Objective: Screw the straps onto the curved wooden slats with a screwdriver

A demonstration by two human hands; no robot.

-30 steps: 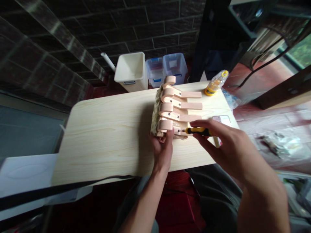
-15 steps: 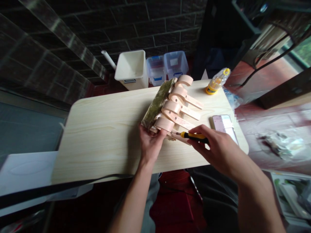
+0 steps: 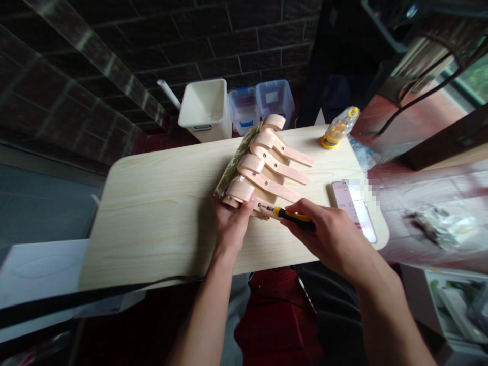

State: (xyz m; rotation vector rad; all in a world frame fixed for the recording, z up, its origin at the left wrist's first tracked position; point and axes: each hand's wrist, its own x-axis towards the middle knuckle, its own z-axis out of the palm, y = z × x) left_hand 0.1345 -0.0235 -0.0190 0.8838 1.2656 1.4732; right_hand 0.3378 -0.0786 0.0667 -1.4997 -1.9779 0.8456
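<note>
A wooden piece with several curved, hook-like arms and a shiny greenish-gold wrapped back is held tilted over the table. My left hand grips its near end, thumb on the front arm and the other fingers hidden beneath. Dark screw heads or holes show along the arms. My right hand is closed around a black and yellow screwdriver. The screwdriver's tip points left and meets the nearest arm at a dark screw spot, just right of my left thumb.
On the pale wooden table lie a phone at the right and a clear bottle-like container with yellow ends at the far right. Beyond the far edge stand a cream bin and two clear plastic boxes.
The wooden piece has shifted left and turned slightly, with its arms facing me more. Both hands and the screwdriver have moved left along with it.
</note>
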